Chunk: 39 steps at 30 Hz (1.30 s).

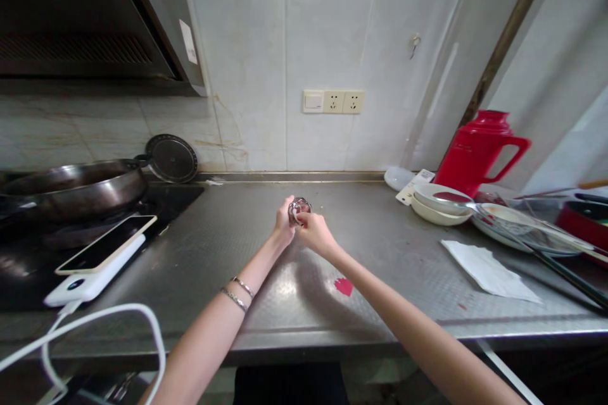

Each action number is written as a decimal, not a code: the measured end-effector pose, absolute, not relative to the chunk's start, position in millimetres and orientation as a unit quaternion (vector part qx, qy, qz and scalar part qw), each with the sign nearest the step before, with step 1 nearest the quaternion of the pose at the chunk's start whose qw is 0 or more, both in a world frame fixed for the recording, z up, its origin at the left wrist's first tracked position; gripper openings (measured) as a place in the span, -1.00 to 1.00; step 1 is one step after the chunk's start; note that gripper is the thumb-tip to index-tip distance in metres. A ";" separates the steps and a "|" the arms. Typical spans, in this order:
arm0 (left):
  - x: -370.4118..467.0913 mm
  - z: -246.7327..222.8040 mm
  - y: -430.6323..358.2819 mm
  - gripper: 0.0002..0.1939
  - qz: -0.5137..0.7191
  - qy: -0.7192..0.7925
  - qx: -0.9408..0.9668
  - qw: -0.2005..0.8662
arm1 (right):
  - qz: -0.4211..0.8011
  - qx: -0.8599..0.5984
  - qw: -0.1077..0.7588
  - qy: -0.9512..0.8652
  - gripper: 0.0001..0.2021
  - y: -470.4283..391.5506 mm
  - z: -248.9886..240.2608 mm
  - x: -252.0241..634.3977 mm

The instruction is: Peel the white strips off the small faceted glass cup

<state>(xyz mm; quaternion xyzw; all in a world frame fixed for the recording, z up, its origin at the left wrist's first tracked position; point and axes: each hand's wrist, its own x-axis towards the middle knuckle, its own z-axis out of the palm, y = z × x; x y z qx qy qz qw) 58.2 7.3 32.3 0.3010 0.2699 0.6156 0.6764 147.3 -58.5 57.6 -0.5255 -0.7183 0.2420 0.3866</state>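
"both hands are close together; where?"

"around the middle of the counter [370, 221]. the left hand [284, 224] wraps the left side of a small round shiny object [300, 204], fingers curled in against it."

"and the right hand [314, 231]?"

"at the object's near right edge, fingers bent inward. how far they close, or on what, i can't tell."

"anything nearby?"

"a red scrap [344, 286] lies nearer, beside the right forearm. farther right are a white napkin [489, 271], stacked bowls [439, 213] and a red thermos jug [475, 155]. at the left, a phone [107, 243] lies on a white power bank [102, 276], near a pan [90, 193]."
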 end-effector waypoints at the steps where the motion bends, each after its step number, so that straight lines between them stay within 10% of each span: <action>1: 58.2 32.7 7.3 -0.70 0.622 0.272 0.306 0.667 | 0.272 -0.514 0.400 -0.708 -0.88 -54.7 59.8 147.7; 15: 56.0 37.0 3.2 -0.65 0.551 0.284 0.288 0.730 | 0.501 -0.432 0.534 -0.527 -0.66 -36.5 75.8 186.2; 39: 36.5 32.9 -0.3 -0.46 0.313 0.221 0.338 0.860 | 0.243 -0.445 0.615 -0.603 -0.55 -0.2 45.8 212.6</action>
